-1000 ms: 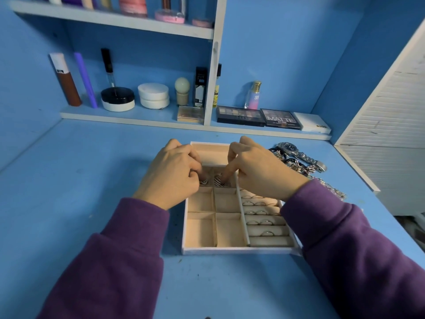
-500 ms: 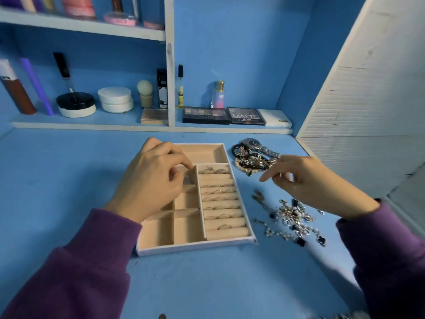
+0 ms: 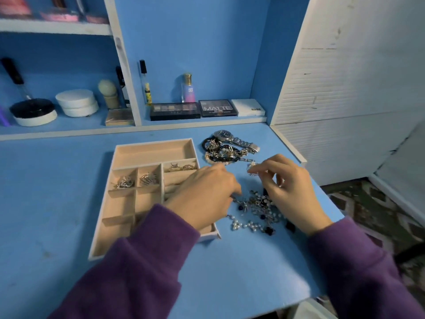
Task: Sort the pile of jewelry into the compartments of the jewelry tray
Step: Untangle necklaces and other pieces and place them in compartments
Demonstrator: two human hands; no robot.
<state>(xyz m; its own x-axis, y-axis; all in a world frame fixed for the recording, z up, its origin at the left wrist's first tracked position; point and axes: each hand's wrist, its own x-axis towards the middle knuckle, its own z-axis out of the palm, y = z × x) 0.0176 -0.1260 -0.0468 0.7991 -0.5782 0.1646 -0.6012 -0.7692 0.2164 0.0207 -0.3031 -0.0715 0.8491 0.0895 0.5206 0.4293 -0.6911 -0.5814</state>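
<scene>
The beige jewelry tray (image 3: 151,146) lies on the blue desk, with silver pieces (image 3: 125,182) in its two upper small compartments and rings (image 3: 181,167) in the top ring row. To its right lies a tangled pile of pearl and dark-bead chains (image 3: 255,210). Further back sit a silver watch (image 3: 232,138) and bracelets (image 3: 220,153). My left hand (image 3: 204,194) reaches across the tray's right side, its fingertips pinching at the pile's left edge. Above the pile, my right hand (image 3: 292,187) pinches a small silver-and-pearl piece (image 3: 251,168).
A low shelf at the back holds makeup palettes (image 3: 195,109), a perfume bottle (image 3: 189,88), round white compacts (image 3: 77,102) and a black-lidded jar (image 3: 34,111). A white slatted panel (image 3: 345,88) stands at the right. The desk's right edge drops to a patterned floor (image 3: 368,203).
Both hands left the tray's upper compartments and moved right to the chain pile. The right hand now pinches a small piece. The camera view swung to the right.
</scene>
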